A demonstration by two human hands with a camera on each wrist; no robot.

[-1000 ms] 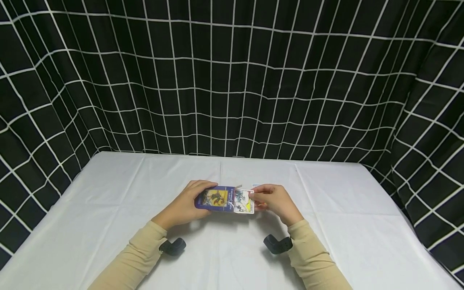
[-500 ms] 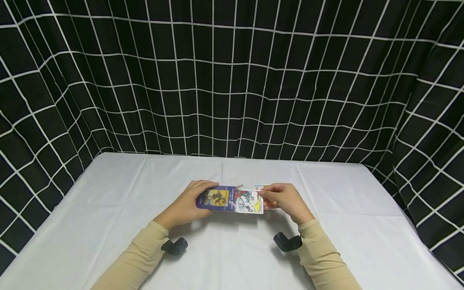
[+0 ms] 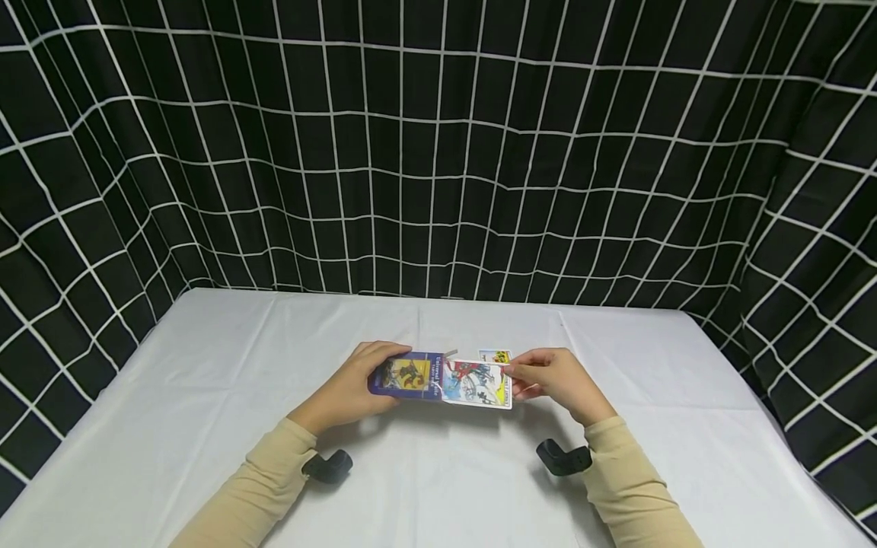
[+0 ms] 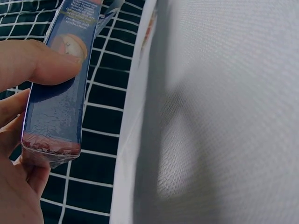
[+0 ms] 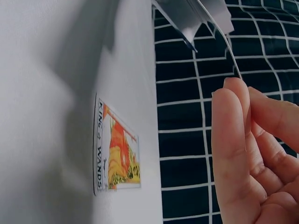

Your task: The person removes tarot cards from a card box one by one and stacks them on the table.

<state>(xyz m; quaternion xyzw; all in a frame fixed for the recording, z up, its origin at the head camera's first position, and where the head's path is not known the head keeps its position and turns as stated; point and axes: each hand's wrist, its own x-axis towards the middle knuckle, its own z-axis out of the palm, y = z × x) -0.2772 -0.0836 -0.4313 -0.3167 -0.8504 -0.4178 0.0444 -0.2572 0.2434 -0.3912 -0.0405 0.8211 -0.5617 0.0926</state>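
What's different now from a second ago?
The right grip has moved right, drawing the pinched card farther out of the box; more of the King of Wands card shows. Nothing was let go. The left grip still holds the box in about the same place.

From my station I see a white cloth (image 3: pixel 425 479) over the worktop (image 3: pixel 637 358), creased by faint straight folds. Behind its far edge and along both sides hangs a black curtain (image 3: pixel 418 144) with a white grid, its lines rippling where the fabric gathers. My left wrist view shows the cloth's fine weave.
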